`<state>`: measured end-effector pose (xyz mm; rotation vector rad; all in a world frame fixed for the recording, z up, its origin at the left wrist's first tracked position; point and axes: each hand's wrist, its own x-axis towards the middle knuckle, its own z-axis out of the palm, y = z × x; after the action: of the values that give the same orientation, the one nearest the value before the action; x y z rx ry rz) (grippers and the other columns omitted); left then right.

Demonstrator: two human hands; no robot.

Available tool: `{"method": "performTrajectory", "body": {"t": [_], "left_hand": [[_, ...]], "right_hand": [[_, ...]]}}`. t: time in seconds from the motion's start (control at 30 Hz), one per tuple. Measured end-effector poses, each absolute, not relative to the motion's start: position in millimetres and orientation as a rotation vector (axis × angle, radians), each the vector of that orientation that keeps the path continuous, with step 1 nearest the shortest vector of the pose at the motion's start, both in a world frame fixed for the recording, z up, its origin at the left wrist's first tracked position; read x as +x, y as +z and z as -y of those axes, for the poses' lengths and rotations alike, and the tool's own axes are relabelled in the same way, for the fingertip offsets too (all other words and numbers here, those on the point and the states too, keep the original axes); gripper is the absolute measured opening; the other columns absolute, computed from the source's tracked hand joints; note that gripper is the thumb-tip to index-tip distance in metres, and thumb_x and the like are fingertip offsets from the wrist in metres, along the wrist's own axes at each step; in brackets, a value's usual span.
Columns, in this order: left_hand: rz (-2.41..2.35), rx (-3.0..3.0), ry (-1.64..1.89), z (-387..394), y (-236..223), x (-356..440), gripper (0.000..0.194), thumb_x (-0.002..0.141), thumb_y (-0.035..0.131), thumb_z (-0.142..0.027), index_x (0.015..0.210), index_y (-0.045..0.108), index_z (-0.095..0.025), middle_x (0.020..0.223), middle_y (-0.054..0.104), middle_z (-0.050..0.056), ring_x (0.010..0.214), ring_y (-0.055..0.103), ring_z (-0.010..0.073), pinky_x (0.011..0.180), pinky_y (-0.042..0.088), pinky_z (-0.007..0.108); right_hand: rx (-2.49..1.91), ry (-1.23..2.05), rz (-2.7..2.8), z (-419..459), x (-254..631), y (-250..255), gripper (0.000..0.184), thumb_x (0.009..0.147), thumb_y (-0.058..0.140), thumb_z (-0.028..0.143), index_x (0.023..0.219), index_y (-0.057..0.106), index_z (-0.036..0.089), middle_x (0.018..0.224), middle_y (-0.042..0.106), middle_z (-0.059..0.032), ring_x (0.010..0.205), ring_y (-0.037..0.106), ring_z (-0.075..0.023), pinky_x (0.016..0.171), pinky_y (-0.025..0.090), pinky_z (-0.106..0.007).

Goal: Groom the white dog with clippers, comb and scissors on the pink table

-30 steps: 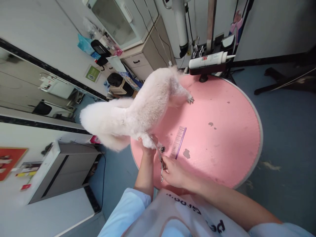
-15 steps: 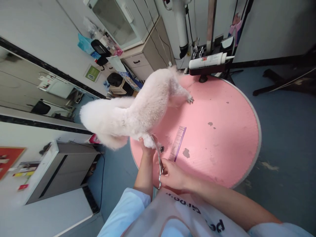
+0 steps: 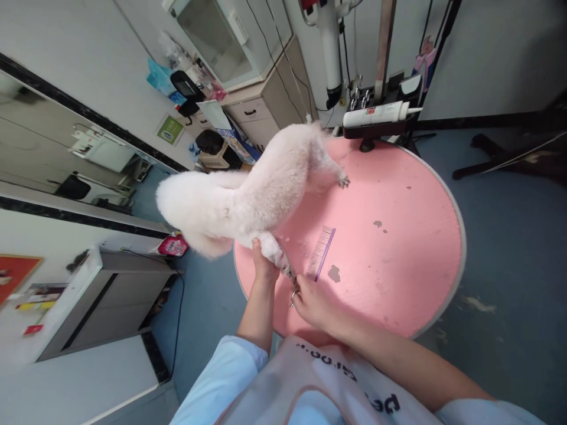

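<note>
A white, fluffy dog [image 3: 277, 177] stands on a round pink grooming table [image 3: 398, 260], its head turned to the left side of the view. My left hand [image 3: 264, 264] is closed around the dog's front leg near the table's front left edge. In my right hand [image 3: 312, 301] is a pair of metal scissors [image 3: 294, 293], held by the handles. The blades lie close along the paw and are partly hidden by it. Just beyond my right hand a comb [image 3: 322, 252] with a purple spine lies flat on the table.
A white nozzle bottle [image 3: 376, 114] rests on a dark holder at the table's far edge, with more scissors [image 3: 359, 97] behind it. A wooden cabinet [image 3: 257, 112] stands beyond the dog. Loose hair [image 3: 479, 305] lies on the blue floor at right.
The scissors have swung from along the leg's side to down by the paw, and my right hand has tilted with them. The dog's head has shifted slightly right.
</note>
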<state>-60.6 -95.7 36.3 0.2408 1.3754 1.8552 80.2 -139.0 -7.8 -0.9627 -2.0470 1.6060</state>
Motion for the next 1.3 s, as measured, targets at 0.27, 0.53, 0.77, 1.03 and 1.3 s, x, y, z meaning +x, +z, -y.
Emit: {"method": "performTrajectory", "body": {"t": [0.27,0.53,0.77,1.03,1.3], "left_hand": [[-1.414,0.255,1.835,90,62,-43,0.049,0.078,0.051,-0.063,0.063,0.049,-0.017,0.046,0.049,-0.002,0.036,0.046,0.0086,0.037,0.033,0.019],[-1.409,0.212,1.864,83,63,-40,0.036,0.072,0.059,-0.052,0.069,0.05,-0.017,0.052,0.052,-0.003,0.043,0.049,0.008,0.045,0.038,0.019],[-1.46,0.299,1.859,81,57,-42,0.029,0.068,0.055,-0.045,0.065,0.045,-0.018,0.051,0.048,-0.005,0.043,0.047,0.0072,0.048,0.038,0.019],[-1.462,0.285,1.88,80,56,-43,0.03,0.068,0.056,-0.046,0.067,0.045,-0.019,0.053,0.048,-0.005,0.044,0.045,0.0075,0.048,0.035,0.02],[-1.701,0.436,1.873,87,39,-55,0.039,0.065,0.057,-0.054,0.071,0.052,-0.016,0.06,0.054,-0.002,0.053,0.052,0.0099,0.054,0.041,0.022]], "right_hand": [[-0.923,1.565,2.079,138,74,0,0.019,0.079,0.045,0.008,0.095,0.047,0.017,0.091,0.062,-0.0069,0.082,0.057,-0.0177,0.07,0.039,-0.029],[-0.821,1.761,1.833,143,68,4,0.024,0.073,0.054,0.011,0.095,0.048,0.019,0.088,0.06,-0.0019,0.08,0.057,-0.0153,0.071,0.041,-0.027],[-0.769,1.82,1.742,143,63,2,0.022,0.075,0.054,0.01,0.093,0.047,0.019,0.089,0.06,-0.0022,0.08,0.057,-0.0146,0.071,0.043,-0.027],[-0.82,1.752,1.829,143,64,-2,0.028,0.074,0.052,0.008,0.1,0.048,0.018,0.09,0.061,-0.003,0.08,0.057,-0.0152,0.072,0.041,-0.027],[-0.999,1.51,2.168,131,71,15,0.021,0.077,0.052,0.014,0.097,0.049,0.018,0.092,0.063,-0.0065,0.079,0.058,-0.0182,0.066,0.037,-0.028]]}}
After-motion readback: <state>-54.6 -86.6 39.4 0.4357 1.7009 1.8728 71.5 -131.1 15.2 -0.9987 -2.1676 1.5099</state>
